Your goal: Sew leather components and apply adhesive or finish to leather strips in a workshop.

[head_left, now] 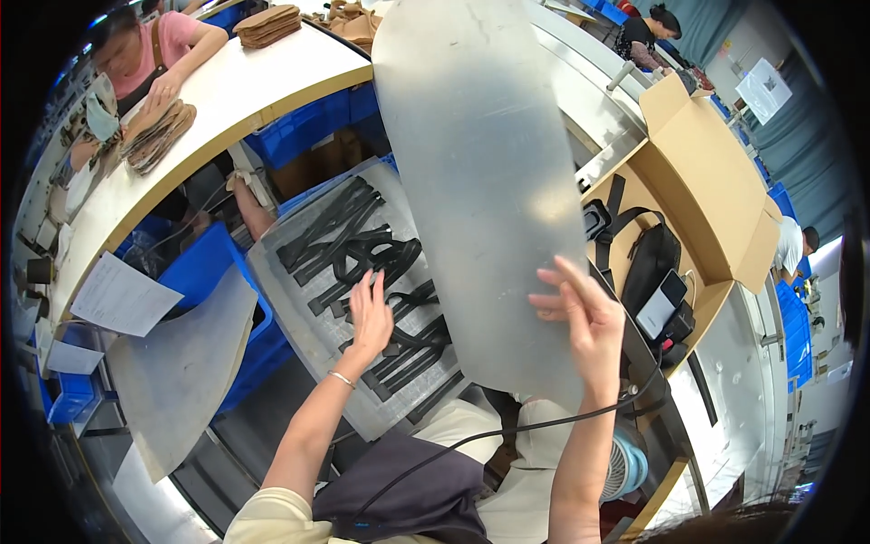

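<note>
My left hand [372, 313] reaches over several black straps [399, 354] laid out on a grey sheet [299, 322]. Its fingers are stretched out and touch or nearly touch a looped, tangled strap [372, 254]; nothing is plainly gripped. To the right, a long translucent grey board [480, 163] with a rounded end slopes down toward my lap. Close to this board's lower right edge is my right hand [584, 317], fingers apart and nothing visible in them. Whether its fingertips touch the surface, I cannot tell.
An open cardboard box [698, 172] at the right holds a black bag [648, 258] and a phone [662, 304]. A black cable [535, 424] crosses before my right forearm. Near my lap stands a small blue fan [625, 467]. Across the white table [245, 100], a person handles brown pieces [154, 136].
</note>
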`<state>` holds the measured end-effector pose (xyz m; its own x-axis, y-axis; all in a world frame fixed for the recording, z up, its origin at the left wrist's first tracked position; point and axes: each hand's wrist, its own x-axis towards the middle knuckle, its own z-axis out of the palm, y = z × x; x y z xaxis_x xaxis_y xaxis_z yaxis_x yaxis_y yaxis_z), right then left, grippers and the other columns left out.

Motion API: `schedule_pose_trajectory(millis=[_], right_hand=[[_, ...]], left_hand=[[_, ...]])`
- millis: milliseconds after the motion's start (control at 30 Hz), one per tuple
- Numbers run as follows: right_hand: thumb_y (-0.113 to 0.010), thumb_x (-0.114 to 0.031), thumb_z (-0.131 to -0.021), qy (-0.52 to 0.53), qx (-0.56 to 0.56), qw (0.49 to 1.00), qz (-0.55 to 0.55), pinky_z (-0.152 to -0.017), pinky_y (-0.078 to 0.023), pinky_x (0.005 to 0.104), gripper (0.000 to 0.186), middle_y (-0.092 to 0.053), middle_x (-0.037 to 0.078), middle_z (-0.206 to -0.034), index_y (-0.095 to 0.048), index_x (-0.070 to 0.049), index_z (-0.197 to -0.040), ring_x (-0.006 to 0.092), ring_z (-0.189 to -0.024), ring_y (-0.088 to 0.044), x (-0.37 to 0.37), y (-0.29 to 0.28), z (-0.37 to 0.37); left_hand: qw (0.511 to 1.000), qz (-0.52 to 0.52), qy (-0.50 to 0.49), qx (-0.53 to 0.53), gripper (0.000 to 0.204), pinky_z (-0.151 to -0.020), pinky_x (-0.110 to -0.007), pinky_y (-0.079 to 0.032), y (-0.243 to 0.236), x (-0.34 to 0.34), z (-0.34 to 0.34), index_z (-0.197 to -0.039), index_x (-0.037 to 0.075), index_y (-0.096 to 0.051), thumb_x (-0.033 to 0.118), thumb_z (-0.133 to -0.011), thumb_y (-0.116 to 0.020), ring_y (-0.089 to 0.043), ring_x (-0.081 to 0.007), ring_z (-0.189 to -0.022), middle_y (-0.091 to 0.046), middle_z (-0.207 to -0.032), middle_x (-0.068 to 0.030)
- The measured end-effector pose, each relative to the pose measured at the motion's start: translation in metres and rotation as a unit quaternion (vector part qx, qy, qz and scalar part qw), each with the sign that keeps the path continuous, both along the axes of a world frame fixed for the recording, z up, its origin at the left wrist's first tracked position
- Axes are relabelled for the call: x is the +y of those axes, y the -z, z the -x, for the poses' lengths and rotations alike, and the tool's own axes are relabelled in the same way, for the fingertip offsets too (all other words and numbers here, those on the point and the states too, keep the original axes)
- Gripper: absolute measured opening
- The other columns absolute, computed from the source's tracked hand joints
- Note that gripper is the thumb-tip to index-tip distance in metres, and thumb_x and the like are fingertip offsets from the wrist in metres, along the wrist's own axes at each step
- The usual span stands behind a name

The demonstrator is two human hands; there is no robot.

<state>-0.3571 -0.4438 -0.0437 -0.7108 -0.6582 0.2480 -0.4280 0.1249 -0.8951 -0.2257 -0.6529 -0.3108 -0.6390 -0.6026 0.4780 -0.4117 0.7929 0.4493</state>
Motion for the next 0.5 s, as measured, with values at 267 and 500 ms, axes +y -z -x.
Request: schedule_pose_trajectory(millis=[267,500], right_hand=[[-0.045,-0.001,-0.092,-0.025,-0.025,0.999,0.0,-0.069,-0.052,0.0248,0.03,-0.065,0.011,-0.102,-0.054,-0.002,-0.121,0.0177,-0.082,-0.067,0.004,0.017,-0.006],[-0.045,-0.003,-0.093,0.044,0.025,0.999,0.0,-0.069,-0.053,0.0252,0.03,-0.065,0.011,-0.102,-0.053,-0.002,-0.122,0.0178,-0.083,-0.067,0.015,0.012,-0.003]], left_hand=[[0.955,-0.265,0.081,-0.101,0.031,-0.073,-0.046,-0.048,-0.017,-0.037,0.107,-0.111,0.002,-0.058,0.022,-0.091,-0.047,-0.061,-0.0398,-0.091,-0.064,-0.096,-0.0217],[0.993,0.089,-0.011,-0.076,0.038,-0.099,-0.047,-0.028,0.014,-0.011,0.061,-0.118,0.001,-0.05,0.017,-0.084,-0.054,-0.039,-0.0346,-0.118,-0.042,-0.128,-0.0197]])
